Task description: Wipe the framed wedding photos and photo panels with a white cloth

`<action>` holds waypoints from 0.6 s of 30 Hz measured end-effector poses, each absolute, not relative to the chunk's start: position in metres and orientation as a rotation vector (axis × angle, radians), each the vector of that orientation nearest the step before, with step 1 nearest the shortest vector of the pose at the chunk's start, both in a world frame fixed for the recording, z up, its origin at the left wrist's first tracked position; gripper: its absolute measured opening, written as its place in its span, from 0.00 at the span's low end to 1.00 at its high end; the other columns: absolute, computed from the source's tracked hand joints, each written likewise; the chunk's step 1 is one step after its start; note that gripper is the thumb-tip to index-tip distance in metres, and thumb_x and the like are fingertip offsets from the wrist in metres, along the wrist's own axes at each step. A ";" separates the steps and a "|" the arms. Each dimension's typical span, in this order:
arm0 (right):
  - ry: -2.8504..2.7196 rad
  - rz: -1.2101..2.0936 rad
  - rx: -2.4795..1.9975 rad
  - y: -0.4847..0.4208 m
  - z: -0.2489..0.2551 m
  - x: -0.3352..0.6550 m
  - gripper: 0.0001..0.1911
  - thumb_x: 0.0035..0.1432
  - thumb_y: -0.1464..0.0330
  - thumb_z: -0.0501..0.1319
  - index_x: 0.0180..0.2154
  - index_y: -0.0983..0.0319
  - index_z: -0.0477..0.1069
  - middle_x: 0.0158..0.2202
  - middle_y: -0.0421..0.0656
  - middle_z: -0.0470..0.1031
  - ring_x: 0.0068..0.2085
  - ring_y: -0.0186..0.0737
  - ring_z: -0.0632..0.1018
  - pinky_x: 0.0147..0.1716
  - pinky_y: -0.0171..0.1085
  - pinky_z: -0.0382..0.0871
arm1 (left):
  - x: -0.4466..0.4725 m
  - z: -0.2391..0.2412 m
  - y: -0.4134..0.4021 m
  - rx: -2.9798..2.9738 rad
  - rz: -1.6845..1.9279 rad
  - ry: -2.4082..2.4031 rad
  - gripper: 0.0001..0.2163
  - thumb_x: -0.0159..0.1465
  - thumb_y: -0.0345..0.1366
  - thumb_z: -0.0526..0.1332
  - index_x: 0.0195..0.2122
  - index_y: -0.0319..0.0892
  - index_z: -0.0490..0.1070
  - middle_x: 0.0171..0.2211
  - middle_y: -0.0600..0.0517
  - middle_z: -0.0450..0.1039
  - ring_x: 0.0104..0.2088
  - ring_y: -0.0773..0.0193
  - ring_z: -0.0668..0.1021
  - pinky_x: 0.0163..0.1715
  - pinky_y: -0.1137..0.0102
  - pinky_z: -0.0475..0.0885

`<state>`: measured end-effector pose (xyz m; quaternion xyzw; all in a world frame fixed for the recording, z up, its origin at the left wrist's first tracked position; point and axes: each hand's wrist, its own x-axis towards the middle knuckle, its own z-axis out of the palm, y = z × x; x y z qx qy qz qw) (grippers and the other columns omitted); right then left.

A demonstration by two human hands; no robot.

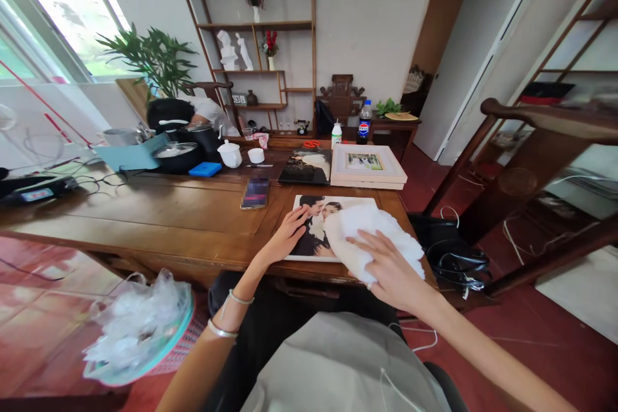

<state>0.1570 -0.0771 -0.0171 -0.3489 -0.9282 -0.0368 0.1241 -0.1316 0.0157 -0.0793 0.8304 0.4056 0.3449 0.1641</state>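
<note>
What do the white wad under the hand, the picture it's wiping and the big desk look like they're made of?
The white wad under the right hand looks like soft cloth or tissue: crumpled, matte, fluffy. The picture, steadied by the left hand, seems a stiff glossy print, lying flat with a thin edge. The desk looks like varnished brown wood, with grain and sheen.

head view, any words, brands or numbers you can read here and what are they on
"pepsi": only the round logo on the dark bottle at the table's far end shows; the lettering is too small to read.
Phone screen: blurred, unreadable.
Small block calendar on the shelf: digits too small to tell.
White bottle label: too small.
Photo print under the left hand and the white cloth under the right hand: no text visible.
</note>
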 end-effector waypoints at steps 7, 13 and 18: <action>-2.544 -0.106 -1.079 -0.044 -0.017 0.169 0.11 0.58 0.68 0.59 0.26 0.63 0.77 0.58 0.51 0.68 0.61 0.55 0.64 0.59 0.57 0.56 | -0.132 -0.073 0.013 2.318 0.965 1.100 0.22 0.69 0.41 0.49 0.62 0.43 0.59 0.66 0.46 0.52 0.66 0.57 0.54 0.65 0.55 0.49; -2.448 -0.187 -1.312 0.021 -0.023 0.170 0.17 0.62 0.63 0.55 0.27 0.65 0.76 0.55 0.56 0.71 0.62 0.59 0.64 0.57 0.59 0.59 | -0.132 -0.074 0.015 2.309 0.996 1.064 0.22 0.69 0.42 0.48 0.62 0.42 0.59 0.66 0.45 0.52 0.66 0.57 0.54 0.65 0.57 0.49; -2.574 -0.192 -1.249 -0.028 -0.019 0.158 0.10 0.52 0.77 0.57 0.31 0.66 0.77 0.61 0.53 0.64 0.63 0.62 0.60 0.58 0.62 0.55 | -0.132 -0.075 0.015 2.310 1.003 1.093 0.21 0.70 0.42 0.46 0.62 0.43 0.60 0.65 0.45 0.53 0.66 0.58 0.55 0.65 0.57 0.50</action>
